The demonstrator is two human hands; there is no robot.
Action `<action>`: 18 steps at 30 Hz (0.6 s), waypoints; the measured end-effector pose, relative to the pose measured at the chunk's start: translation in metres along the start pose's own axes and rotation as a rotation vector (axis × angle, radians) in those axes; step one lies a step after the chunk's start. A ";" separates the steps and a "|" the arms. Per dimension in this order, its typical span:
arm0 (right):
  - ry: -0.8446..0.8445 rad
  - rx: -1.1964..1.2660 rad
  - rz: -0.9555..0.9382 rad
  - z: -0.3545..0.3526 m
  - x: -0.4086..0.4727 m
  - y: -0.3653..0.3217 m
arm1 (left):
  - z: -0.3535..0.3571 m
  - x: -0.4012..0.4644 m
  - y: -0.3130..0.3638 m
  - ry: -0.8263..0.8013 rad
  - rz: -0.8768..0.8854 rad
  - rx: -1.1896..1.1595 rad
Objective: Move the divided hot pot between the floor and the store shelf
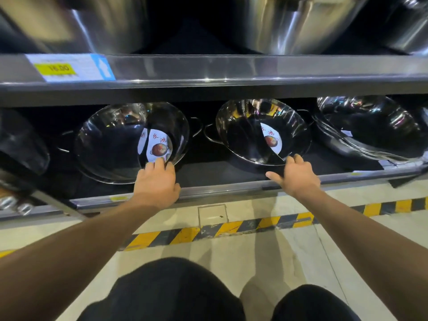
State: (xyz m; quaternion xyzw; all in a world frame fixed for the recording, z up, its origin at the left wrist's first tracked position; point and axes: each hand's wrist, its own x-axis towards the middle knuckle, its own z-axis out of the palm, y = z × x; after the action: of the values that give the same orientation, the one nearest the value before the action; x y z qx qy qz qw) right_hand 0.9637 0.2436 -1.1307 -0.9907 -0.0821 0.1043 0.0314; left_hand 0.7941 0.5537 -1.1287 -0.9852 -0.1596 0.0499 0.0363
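Two shiny steel divided hot pots lean tilted on the bottom shelf (pixel 222 186), each with a white label inside. The left hot pot (pixel 111 142) has my left hand (pixel 157 181) on its lower rim, fingers curled over the edge beside the label. The right hot pot (pixel 247 135) shows its centre divider; my right hand (pixel 296 174) grips its lower rim, thumb spread to the left. Both pots rest on the shelf, wire handles facing each other in the gap between them.
More steel pans (pixel 370 128) are stacked at the right of the same shelf, and a dark pan (pixel 20 144) at the left. Big steel pots (pixel 301 22) stand on the shelf above, with a price tag (pixel 69 67). Yellow-black floor tape (pixel 208 232) runs before the shelf; my knees are below.
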 end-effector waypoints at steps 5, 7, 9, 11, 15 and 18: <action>-0.063 -0.003 -0.027 0.001 0.003 -0.014 | -0.002 -0.007 -0.015 -0.059 0.000 0.046; -0.077 0.007 -0.037 0.002 0.006 -0.015 | -0.003 -0.003 -0.010 -0.069 -0.011 0.023; -0.089 0.008 -0.055 0.002 0.008 -0.013 | -0.005 -0.001 -0.008 -0.094 -0.025 0.011; -0.115 0.005 -0.060 0.000 0.010 -0.010 | -0.007 0.002 -0.008 -0.128 -0.024 -0.001; -0.206 -0.017 -0.043 -0.017 0.010 -0.013 | -0.027 0.007 -0.011 -0.251 -0.045 -0.102; -0.209 -0.052 -0.090 -0.038 0.002 -0.017 | -0.055 0.003 -0.011 -0.316 -0.067 -0.129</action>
State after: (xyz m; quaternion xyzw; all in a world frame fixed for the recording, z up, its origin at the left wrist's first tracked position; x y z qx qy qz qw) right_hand 0.9706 0.2589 -1.0924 -0.9702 -0.1322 0.2032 0.0016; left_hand 0.8000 0.5621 -1.0733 -0.9596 -0.1988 0.1926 -0.0509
